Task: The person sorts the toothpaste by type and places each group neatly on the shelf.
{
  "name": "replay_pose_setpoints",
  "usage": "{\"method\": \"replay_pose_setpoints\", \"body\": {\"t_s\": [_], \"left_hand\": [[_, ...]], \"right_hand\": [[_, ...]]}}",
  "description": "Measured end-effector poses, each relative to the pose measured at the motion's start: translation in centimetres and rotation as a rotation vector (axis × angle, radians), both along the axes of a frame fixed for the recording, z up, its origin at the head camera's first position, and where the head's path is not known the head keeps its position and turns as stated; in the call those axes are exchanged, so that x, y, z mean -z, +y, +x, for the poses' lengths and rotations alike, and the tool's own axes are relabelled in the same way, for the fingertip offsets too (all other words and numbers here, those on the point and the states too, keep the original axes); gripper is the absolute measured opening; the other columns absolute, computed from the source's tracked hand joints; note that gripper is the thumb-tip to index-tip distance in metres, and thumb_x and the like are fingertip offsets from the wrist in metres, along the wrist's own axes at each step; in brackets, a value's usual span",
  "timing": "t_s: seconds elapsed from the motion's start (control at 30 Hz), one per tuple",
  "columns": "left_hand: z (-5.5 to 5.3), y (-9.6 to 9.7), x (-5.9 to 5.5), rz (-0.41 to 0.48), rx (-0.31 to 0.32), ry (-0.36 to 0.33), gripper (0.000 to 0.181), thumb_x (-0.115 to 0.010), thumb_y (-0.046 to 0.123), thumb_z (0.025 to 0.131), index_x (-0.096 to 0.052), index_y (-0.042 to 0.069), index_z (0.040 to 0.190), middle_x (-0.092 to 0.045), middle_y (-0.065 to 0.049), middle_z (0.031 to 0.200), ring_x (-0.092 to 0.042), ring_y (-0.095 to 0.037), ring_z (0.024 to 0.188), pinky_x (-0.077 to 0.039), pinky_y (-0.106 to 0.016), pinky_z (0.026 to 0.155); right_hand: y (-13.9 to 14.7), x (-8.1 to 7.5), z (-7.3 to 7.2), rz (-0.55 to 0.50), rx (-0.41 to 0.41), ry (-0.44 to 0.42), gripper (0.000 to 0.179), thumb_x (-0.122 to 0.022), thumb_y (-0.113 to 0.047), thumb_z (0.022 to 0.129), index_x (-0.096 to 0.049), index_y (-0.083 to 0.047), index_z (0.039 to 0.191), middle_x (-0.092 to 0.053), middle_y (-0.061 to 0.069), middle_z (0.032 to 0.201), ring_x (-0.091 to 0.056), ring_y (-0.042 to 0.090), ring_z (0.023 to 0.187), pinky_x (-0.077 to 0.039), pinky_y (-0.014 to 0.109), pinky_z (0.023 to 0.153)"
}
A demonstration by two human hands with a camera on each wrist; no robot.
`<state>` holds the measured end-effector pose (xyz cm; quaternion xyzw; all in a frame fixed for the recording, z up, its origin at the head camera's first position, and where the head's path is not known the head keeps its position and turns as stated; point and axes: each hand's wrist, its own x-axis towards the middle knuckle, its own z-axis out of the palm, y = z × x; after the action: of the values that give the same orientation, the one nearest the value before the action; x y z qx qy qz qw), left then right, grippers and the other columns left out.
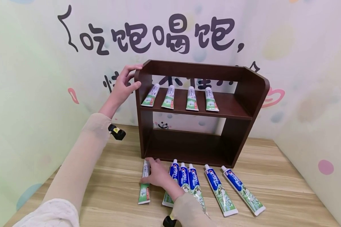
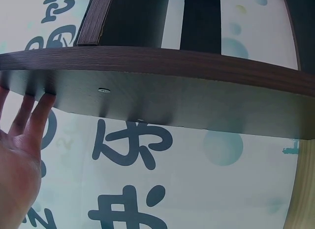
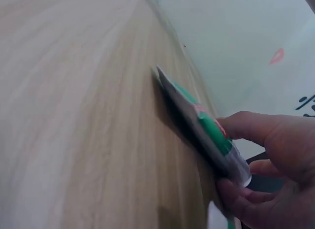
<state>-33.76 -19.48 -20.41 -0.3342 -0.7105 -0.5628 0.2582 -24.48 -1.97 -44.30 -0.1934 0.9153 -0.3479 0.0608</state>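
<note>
Green toothpaste tube (image 1: pixel 145 183) directly under the right hand (image 1: pixel 157 175), flat on the bench (image 1: pixel 272 176), long axis pointing from the near edge toward the shelf (image 1: pixel 244 107). Right hand fingers (image 3: pixel 256 130) curled and pinching the tube near its cap end. Left hand (image 1: pixel 125 83) much farther away, gripping the shelf's upper left corner. Blue tubes (image 1: pixel 218 189) just right of the right hand.

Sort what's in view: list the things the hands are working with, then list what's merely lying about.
In hand:
right hand grips green toothpaste tube
left hand holds shelf unit

Lying about:
four green tubes on upper shelf
five blue tubes on table
</note>
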Motion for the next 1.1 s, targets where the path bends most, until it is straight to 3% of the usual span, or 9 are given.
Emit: {"method": "replay_pose_setpoints", "body": {"t_s": [0.13,0.27,0.37,0.5,0.6,0.73,0.9,1.1], "left_hand": [[0.0,0.0,0.0,-0.003,0.000,0.013,0.045,-0.057,0.002,0.086,-0.052,0.002,0.131,-0.044,-0.017,0.151,-0.043,-0.029,0.139,-0.044,-0.024,0.102],[-0.1,0.0,0.0,-0.004,0.003,0.017,0.044,-0.057,0.003,0.087,-0.052,0.002,0.131,-0.044,-0.016,0.151,-0.044,-0.030,0.139,-0.042,-0.025,0.104],[-0.1,-0.1,0.1,-0.008,0.002,0.015,0.044,-0.058,0.005,0.087,-0.053,0.004,0.131,-0.046,-0.013,0.151,-0.043,-0.032,0.139,-0.041,-0.026,0.106],[0.0,-0.1,0.0,-0.011,-0.003,0.007,0.044,-0.058,0.005,0.087,-0.053,0.006,0.131,-0.046,-0.010,0.151,-0.044,-0.032,0.139,-0.042,-0.025,0.105],[0.0,-0.1,0.0,-0.011,-0.003,0.005,0.044,-0.058,0.004,0.088,-0.053,0.005,0.131,-0.046,-0.010,0.151,-0.043,-0.033,0.139,-0.042,-0.025,0.105],[0.1,-0.1,0.0,-0.016,-0.007,0.004,0.045,-0.059,0.007,0.088,-0.052,0.004,0.132,-0.046,-0.011,0.151,-0.043,-0.035,0.139,-0.041,-0.026,0.106],[0.1,-0.1,0.0,-0.014,-0.011,0.003,0.044,-0.059,0.007,0.088,-0.052,0.004,0.131,-0.046,-0.011,0.151,-0.045,-0.031,0.138,-0.041,-0.026,0.107],[0.1,-0.1,0.0,-0.014,-0.010,0.004,0.044,-0.058,0.006,0.088,-0.052,0.004,0.131,-0.046,-0.011,0.151,-0.045,-0.031,0.138,-0.041,-0.026,0.107]], "right_hand": [[-0.5,-0.3,0.3,0.028,0.021,0.032,0.083,-0.087,-0.025,0.071,-0.049,-0.011,0.142,-0.058,0.019,0.134,-0.061,0.029,0.110,-0.055,0.043,0.089],[-0.7,-0.5,0.4,0.037,0.020,0.041,0.081,-0.087,-0.021,0.070,-0.051,-0.011,0.142,-0.065,0.015,0.127,-0.062,0.024,0.103,-0.055,0.036,0.084],[-0.5,-0.7,0.2,-0.018,-0.006,-0.029,0.080,-0.085,-0.016,0.072,-0.050,-0.011,0.143,-0.065,0.015,0.123,-0.065,0.020,0.086,-0.057,0.033,0.070],[0.1,-0.9,-0.2,-0.185,-0.022,-0.228,0.080,-0.082,-0.007,0.074,-0.045,-0.003,0.144,-0.064,0.016,0.106,-0.064,0.017,0.063,-0.057,0.032,0.054],[0.4,-0.9,-0.3,-0.264,-0.006,-0.323,0.068,-0.080,-0.004,0.074,-0.050,0.004,0.135,-0.063,0.013,0.093,-0.066,0.019,0.060,-0.058,0.033,0.054],[0.5,-0.6,-0.5,-0.309,-0.006,-0.366,0.050,-0.078,-0.003,0.076,-0.057,0.006,0.122,-0.064,0.013,0.090,-0.067,0.021,0.064,-0.058,0.032,0.054],[0.8,-0.5,-0.4,-0.366,-0.038,-0.372,0.054,-0.076,-0.005,0.080,-0.050,-0.003,0.128,-0.062,0.014,0.098,-0.067,0.021,0.069,-0.059,0.035,0.056],[1.1,-0.5,-0.3,-0.431,-0.084,-0.399,0.058,-0.070,-0.013,0.088,-0.040,-0.011,0.138,-0.064,0.013,0.095,-0.066,0.019,0.062,-0.059,0.038,0.055]]}}
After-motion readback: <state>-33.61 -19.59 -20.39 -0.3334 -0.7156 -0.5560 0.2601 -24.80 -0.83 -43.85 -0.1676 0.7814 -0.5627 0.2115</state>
